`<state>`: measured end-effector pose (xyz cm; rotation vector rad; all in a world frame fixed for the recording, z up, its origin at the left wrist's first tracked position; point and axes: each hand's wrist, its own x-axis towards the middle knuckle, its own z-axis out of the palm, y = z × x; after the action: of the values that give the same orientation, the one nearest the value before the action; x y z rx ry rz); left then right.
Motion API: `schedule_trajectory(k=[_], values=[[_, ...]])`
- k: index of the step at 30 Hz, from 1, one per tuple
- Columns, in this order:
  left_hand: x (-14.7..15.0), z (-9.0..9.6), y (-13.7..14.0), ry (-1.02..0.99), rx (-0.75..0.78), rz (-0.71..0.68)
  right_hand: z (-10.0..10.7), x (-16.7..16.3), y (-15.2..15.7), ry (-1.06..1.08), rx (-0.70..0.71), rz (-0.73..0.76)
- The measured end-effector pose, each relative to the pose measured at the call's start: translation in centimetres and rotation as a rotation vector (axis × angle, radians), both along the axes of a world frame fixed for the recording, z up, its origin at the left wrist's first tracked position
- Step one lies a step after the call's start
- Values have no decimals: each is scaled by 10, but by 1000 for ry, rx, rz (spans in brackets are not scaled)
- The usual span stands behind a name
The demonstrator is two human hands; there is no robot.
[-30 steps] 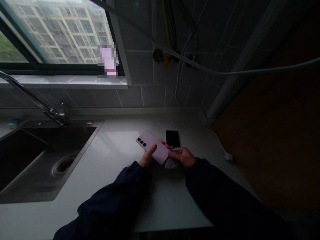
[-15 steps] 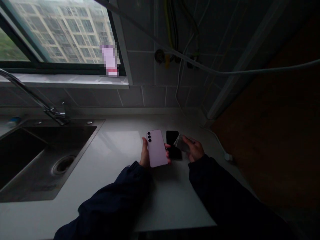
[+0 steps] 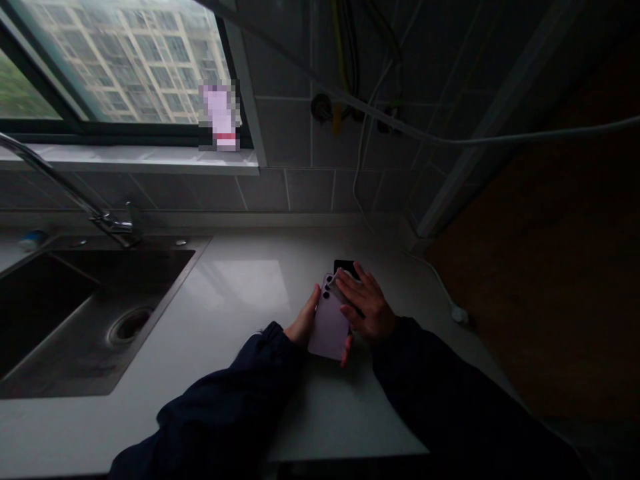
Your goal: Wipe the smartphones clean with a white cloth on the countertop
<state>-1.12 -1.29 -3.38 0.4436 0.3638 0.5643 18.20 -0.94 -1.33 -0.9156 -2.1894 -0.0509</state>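
Note:
My left hand is closed round a pink smartphone, with the thumb along its left edge and fingertips showing at the right edge. The phone's back faces up, camera lenses at its top left. My right hand lies over the phone's upper right part. Under its fingers is a thin, pale, partly see-through piece, mostly covered, so its kind is unclear. Just behind my right fingers a black flat object rests on the counter, only its far end showing.
The white countertop surrounds my hands. To the left is a steel sink with a faucet. A white cable with a plug lies at the right, and another cable hangs across above. A window is at the upper left.
My right hand has moved left onto the phone, bringing the see-through piece against its back. The phone has shifted right and nearer and tilted clockwise, covering part of the black object.

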Motion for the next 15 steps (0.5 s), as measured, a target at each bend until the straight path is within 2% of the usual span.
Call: schedule_trajectory(k=[3,8,12,15], values=[[1,1,-4,80,50,-75,3,0,-3,-40,9,-34],[4,10,-11,159,0,112,9,-4,-9,-132,59,77],[5,14,-13,154,13,37,12,-4,-9,-122,56,-10],[4,16,-12,189,0,44,12,-4,-10,-83,56,15]])
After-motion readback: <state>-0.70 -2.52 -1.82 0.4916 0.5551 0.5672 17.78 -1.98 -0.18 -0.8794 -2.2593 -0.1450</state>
